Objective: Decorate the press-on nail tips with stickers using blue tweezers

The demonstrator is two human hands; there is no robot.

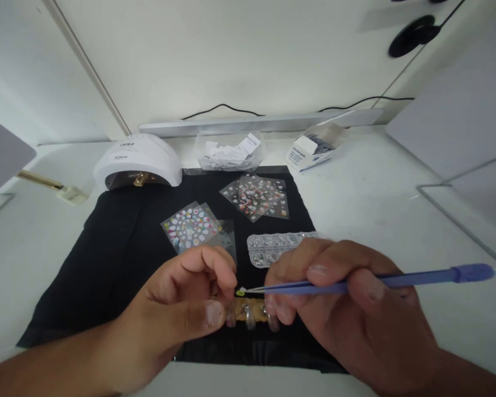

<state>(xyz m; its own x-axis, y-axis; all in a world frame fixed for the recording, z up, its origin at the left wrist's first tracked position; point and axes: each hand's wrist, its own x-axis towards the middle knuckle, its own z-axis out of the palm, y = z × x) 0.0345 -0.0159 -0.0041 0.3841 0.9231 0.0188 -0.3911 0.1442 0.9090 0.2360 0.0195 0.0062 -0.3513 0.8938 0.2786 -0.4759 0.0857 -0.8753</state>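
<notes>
My left hand [177, 309] is closed, its thumb and fingers at the left end of a tan strip [255, 310] that bears several clear false nails [250, 320]. In my right hand [351, 309] is a pair of blue-purple tweezers [427, 279], held almost level with the points to the left. At the points sits a tiny yellow-green and white piece [240, 292], just above the strip; it looks like a nail sticker. Other right fingers are by the strip's right end; whether they touch it, I cannot tell.
On the black mat [119, 242] lie colourful sticker sheets [190, 227], red-and-white sticker sheets [256, 198] and a compartment case [268, 242] of rhinestones. Behind stand a white nail lamp [136, 154], a clear tub [227, 157] of packets and an alcohol pad box [308, 151]. A brush [53, 184] lies left.
</notes>
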